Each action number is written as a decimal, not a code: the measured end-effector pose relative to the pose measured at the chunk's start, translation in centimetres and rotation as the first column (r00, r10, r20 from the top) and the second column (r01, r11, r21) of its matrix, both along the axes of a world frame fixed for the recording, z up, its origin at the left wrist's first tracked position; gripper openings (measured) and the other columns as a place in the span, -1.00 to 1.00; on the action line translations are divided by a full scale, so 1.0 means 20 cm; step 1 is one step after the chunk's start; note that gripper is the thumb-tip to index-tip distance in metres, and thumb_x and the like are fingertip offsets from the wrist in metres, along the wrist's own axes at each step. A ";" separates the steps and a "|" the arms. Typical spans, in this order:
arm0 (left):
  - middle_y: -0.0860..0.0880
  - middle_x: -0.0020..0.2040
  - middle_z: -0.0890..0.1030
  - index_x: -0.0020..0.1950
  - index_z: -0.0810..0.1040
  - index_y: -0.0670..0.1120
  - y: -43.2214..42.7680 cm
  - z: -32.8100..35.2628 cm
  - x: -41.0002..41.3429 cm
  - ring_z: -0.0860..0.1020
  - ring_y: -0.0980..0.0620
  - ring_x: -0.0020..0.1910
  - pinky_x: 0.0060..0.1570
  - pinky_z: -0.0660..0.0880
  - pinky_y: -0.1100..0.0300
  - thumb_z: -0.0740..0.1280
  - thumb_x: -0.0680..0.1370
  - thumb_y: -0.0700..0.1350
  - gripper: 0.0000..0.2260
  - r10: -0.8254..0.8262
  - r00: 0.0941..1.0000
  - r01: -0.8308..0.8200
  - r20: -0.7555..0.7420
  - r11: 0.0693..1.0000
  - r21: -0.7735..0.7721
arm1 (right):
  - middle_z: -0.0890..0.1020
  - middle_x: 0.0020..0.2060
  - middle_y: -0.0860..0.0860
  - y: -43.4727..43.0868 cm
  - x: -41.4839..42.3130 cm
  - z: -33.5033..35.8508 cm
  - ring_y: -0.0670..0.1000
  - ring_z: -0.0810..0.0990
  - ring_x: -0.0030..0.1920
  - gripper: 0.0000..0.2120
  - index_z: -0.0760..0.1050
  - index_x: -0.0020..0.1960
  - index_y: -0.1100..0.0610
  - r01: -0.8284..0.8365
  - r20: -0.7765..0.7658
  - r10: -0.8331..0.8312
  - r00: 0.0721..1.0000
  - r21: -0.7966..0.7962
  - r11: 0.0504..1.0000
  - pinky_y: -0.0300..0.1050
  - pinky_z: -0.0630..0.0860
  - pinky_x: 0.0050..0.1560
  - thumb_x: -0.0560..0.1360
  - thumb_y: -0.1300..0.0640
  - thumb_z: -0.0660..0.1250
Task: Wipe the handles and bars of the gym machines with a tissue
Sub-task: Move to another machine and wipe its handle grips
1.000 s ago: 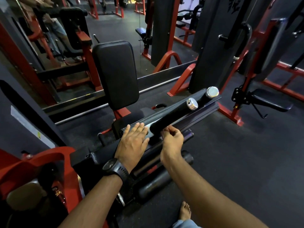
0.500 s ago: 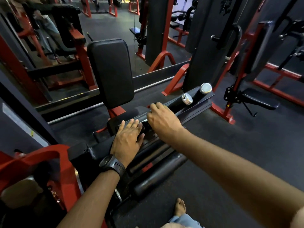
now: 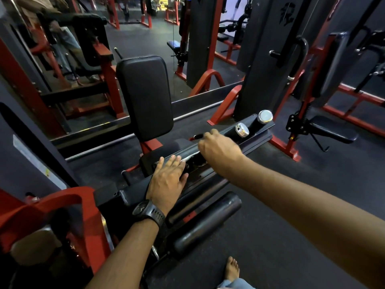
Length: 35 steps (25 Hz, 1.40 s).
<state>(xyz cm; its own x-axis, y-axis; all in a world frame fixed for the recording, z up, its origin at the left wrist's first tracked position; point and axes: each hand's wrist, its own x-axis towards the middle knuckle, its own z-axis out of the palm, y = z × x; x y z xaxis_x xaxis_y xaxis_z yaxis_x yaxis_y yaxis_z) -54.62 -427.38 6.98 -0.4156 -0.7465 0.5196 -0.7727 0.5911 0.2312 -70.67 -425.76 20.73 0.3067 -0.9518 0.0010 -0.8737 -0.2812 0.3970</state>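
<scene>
On the leg machine before me: left hand (image 3: 168,180), fingers straight, flat on the black steel frame bar (image 3: 116,197). Right hand (image 3: 218,148) curls over the black padded roller bar (image 3: 183,148). The pale strip between them is likely the white tissue (image 3: 190,157). Wiping looks midway, with the far end and other machines left.

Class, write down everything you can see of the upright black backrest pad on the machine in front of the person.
The backrest pad is a black rounded rectangle, padded, with a smooth vinyl-looking cover and a seam round its edge. It stands upright, leaning slightly, on a red bracket. Nothing touches its face: the left hand lies flat and the right hand curls over the black bar in front of it.
</scene>
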 end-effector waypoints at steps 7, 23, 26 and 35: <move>-0.17 0.23 0.62 0.21 0.63 -0.22 0.00 -0.01 0.00 0.55 -0.13 0.28 0.35 0.38 -0.19 0.48 0.49 -0.15 -0.68 0.001 1.000 -0.001 -0.004 1.000 -0.024 | 0.51 0.18 0.21 0.08 -0.01 0.05 0.19 0.47 0.18 -0.69 0.42 0.33 0.24 0.023 -0.224 -0.040 0.974 -0.078 0.997 -0.02 0.46 0.12 0.63 0.15 0.17; -0.17 0.23 0.61 0.23 0.61 -0.22 0.02 0.01 -0.01 0.55 -0.10 0.29 0.38 0.34 -0.12 0.36 0.55 -0.11 -0.70 0.012 1.000 -0.011 0.021 0.998 -0.064 | 0.68 0.04 -0.04 0.30 -0.12 -0.33 -0.08 0.64 0.08 -0.82 0.65 0.13 0.11 0.709 0.974 0.153 -0.169 0.012 0.705 -0.07 0.60 0.17 0.54 0.25 0.41; -0.18 0.23 0.61 0.23 0.61 -0.22 0.02 0.01 -0.01 0.55 -0.10 0.29 0.36 0.36 -0.12 0.37 0.56 -0.10 -0.70 0.013 1.000 -0.011 0.027 0.998 -0.062 | 0.71 0.04 0.04 0.17 -0.10 -0.28 -0.01 0.67 0.12 -0.80 0.61 0.16 0.16 0.450 0.408 0.309 -0.859 0.315 0.836 -0.11 0.60 0.17 0.60 0.31 0.30; -0.18 0.26 0.60 0.26 0.59 -0.22 0.04 0.00 -0.01 0.53 -0.10 0.31 0.37 0.37 -0.13 0.11 0.59 0.00 -0.57 0.035 0.996 -0.030 0.082 0.998 -0.060 | 0.70 0.04 0.05 0.12 -0.16 -0.34 0.01 0.65 0.13 -0.77 0.60 0.14 0.22 0.292 0.614 0.101 -0.783 0.219 0.931 -0.12 0.55 0.22 0.62 0.38 0.21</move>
